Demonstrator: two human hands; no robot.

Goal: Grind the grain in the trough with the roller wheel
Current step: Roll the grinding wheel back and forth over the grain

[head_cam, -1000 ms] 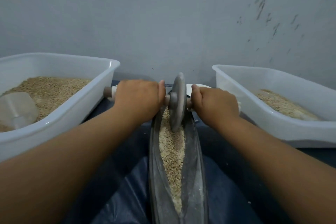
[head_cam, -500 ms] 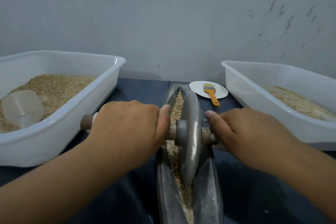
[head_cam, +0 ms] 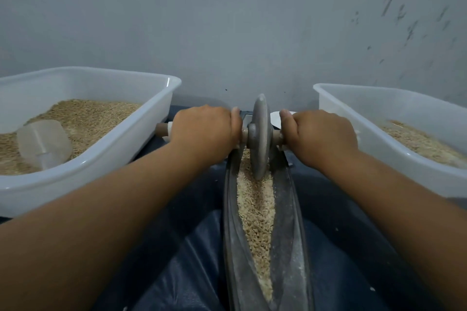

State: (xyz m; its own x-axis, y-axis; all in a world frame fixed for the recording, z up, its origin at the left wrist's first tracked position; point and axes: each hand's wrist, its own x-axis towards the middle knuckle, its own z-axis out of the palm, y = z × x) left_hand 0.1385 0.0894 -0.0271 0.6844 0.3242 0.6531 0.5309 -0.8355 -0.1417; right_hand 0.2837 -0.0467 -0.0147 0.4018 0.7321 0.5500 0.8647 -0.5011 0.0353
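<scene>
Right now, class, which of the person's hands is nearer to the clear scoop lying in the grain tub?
Left. The left hand grips the roller's axle just beyond the tub holding the clear scoop; the right hand grips the axle across the roller wheel, farther away.

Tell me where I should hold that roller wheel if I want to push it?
Hold the wooden axle sticking out on both sides of the roller wheel, coming from above, as the left hand and right hand do. The disc's edge sits in the grain, so leave that alone.
</scene>
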